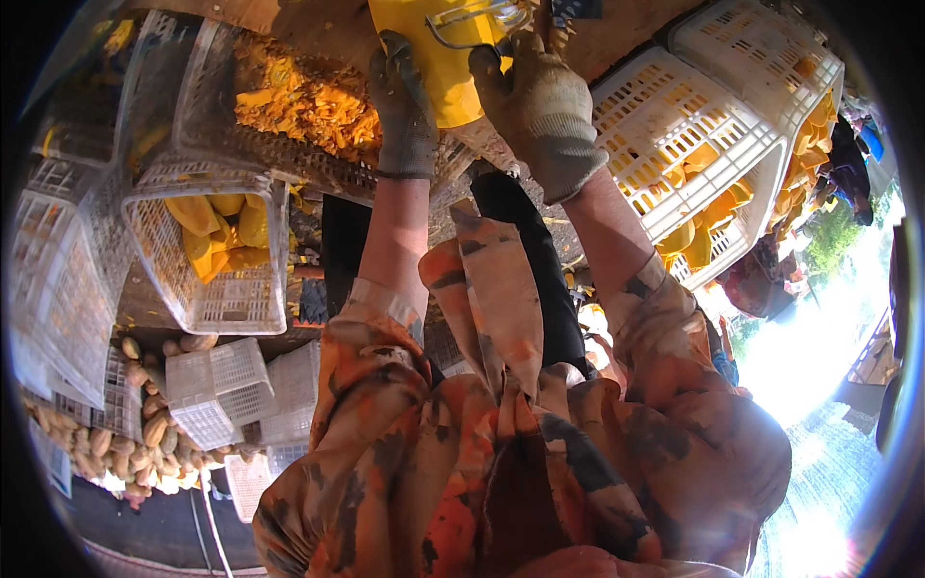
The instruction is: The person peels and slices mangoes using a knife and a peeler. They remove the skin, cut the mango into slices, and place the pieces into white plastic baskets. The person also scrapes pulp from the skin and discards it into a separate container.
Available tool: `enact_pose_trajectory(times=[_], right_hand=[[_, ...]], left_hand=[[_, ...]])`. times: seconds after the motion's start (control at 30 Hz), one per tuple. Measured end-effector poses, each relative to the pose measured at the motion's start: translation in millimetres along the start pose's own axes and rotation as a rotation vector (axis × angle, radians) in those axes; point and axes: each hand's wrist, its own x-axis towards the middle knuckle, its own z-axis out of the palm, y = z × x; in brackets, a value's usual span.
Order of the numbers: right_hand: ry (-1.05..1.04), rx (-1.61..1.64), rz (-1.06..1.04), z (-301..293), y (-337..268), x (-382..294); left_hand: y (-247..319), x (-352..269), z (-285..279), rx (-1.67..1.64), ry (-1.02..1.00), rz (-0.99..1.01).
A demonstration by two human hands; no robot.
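A large piece of bright yellow pumpkin flesh (449, 85) lies at the top of the view, smooth and without skin. My left hand (405, 108), in a grey coated glove, grips its left side. In a dirty white and grey knit glove, my right hand (538, 101) is at its right edge, holding a metal-framed hand peeler (452, 37). The peeler's looped frame lies over the pumpkin's upper part; its handle is mostly hidden by my fingers. To the left, a plastic crate (206, 94) is heaped with orange pumpkin peelings (303, 105).
Below that crate, a white crate (238, 318) holds yellow pumpkin pieces (209, 242). More white crates (621, 101) with cut pumpkin stand at right. Stacked crates (217, 394) and whole pumpkins (155, 430) lie lower left. A person (759, 282) is at far right, near strong sunlight.
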Motion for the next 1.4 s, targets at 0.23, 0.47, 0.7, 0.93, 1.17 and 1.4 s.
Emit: enact_pose_trajectory(times=[0.23,0.47,0.7,0.93,1.17,1.4], right_hand=[[-0.010,-0.058,-0.037,24,0,5],[-0.240,-0.025,0.279,72,58,-123],[-0.087,0.307,0.209,22,33,-61],[-0.123,0.191,-0.252,-27,-10,98],[-0.129,0.087,-0.327,-1,-14,100],[-0.216,0.373,0.082,80,44,-47]], left_hand=[[0,7,-2,-0.091,-0.043,-0.056],[-9,11,-10,-0.145,-0.019,-0.194],[-72,41,-78,0.021,-0.040,0.129],[-20,62,-73,-0.929,-0.264,-0.278],[-14,72,-75,-1.087,-0.400,-0.452],[-3,58,-69,-0.828,-0.130,-0.461]])
